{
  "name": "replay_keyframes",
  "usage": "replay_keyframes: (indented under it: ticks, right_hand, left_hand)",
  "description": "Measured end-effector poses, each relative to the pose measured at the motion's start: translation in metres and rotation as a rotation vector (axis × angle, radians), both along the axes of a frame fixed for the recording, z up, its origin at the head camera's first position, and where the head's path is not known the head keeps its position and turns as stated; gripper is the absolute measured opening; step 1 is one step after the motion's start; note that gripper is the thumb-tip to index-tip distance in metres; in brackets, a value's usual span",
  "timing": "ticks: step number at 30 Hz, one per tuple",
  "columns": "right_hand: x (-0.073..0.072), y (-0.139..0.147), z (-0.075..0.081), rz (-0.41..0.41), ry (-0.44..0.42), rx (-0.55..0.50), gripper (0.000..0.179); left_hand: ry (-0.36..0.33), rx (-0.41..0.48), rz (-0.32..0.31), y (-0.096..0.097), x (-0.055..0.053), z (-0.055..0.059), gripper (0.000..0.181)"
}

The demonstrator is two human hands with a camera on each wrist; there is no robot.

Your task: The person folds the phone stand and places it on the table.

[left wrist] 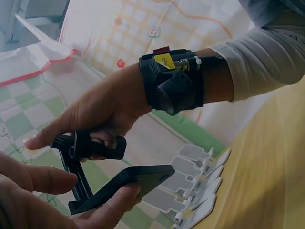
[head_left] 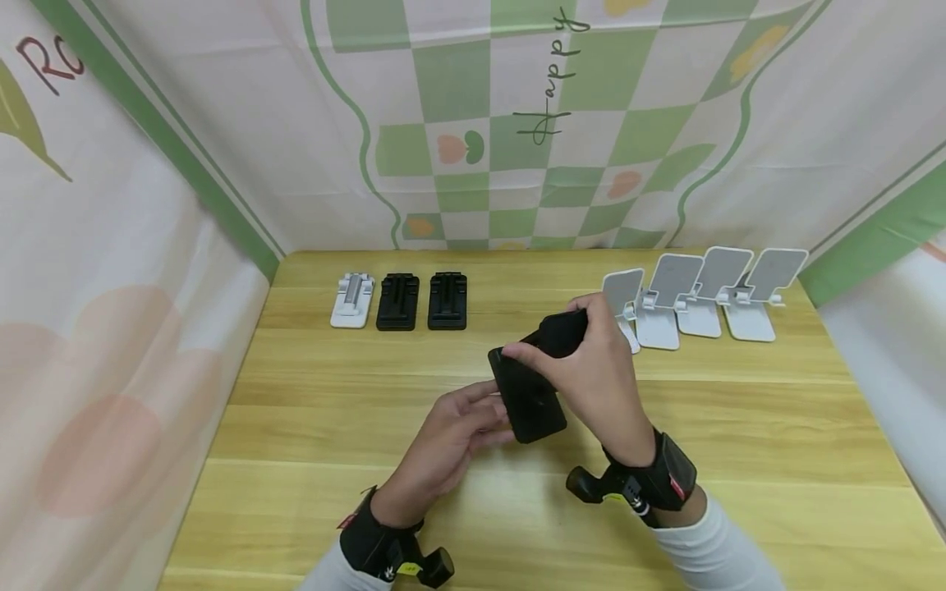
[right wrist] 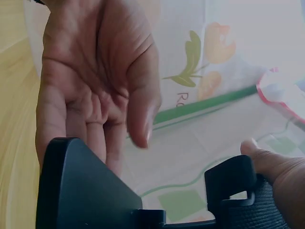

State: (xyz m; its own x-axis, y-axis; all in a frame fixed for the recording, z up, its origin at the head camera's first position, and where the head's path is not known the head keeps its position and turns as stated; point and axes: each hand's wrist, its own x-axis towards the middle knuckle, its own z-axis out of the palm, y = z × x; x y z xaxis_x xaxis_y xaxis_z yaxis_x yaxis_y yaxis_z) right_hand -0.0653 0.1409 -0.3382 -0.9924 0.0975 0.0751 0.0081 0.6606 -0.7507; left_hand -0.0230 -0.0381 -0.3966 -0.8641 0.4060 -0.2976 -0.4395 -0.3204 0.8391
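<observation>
A black folding phone stand is held above the table, partly unfolded, its flat base tilted down toward me. My right hand grips its upper folded part between thumb and fingers. Under the base, the fingers of my left hand lie loosely extended and support its left edge. In the right wrist view the left palm faces up, the thumb apart from the stand. The left wrist view shows the stand's arm angled up from the base toward the right hand; the right fingertips are partly hidden.
At the table's back left stand a folded white phone stand and two folded black ones, one black stand beside another black stand. Several unfolded white stands line the back right. A patterned curtain hangs behind the wooden table.
</observation>
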Motion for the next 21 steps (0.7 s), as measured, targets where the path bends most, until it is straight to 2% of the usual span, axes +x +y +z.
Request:
replay_keyframes:
  ticks: [4,10,15,21]
  right_hand:
    - [0.003,-0.004,0.001,0.022,-0.028,-0.002,0.095]
    - [0.006,-0.004,0.003,0.087,-0.037,-0.040,0.090]
    - [0.010,-0.001,0.006,0.188,-0.022,-0.061,0.080]
    - [0.009,0.008,0.008,0.367,-0.033,-0.146,0.066]
  left_hand:
    - [0.002,-0.090,0.048,-0.002,0.000,-0.005,0.048]
    - [0.027,-0.154,0.104,-0.002,-0.001,-0.011,0.045]
    - [0.039,-0.184,0.121,-0.002,-0.001,-0.012,0.041]
    - [0.033,-0.135,0.123,-0.003,0.000,-0.010,0.040]
